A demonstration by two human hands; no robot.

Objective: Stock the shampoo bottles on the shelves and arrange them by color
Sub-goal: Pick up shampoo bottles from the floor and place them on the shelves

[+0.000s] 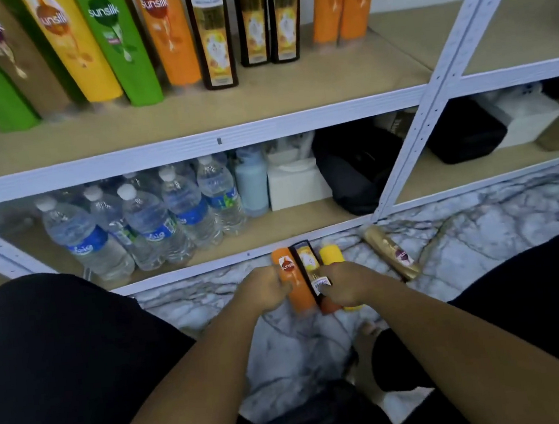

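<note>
Orange plastic fills my left hand (268, 290), whose fingers curl round an orange shampoo bottle (288, 273) lying on the marble-patterned floor (479, 225). My right hand (346, 284) grips a dark brown bottle with a yellow label (306, 264); a yellow bottle (331, 254) touches it. A gold bottle (392, 251) lies nearby. On the tan shelf board (260, 110) a row of standing bottles (130, 54) mixes green, yellow and orange, so I judge four remain to stock and the sorting is unfinished.
</note>
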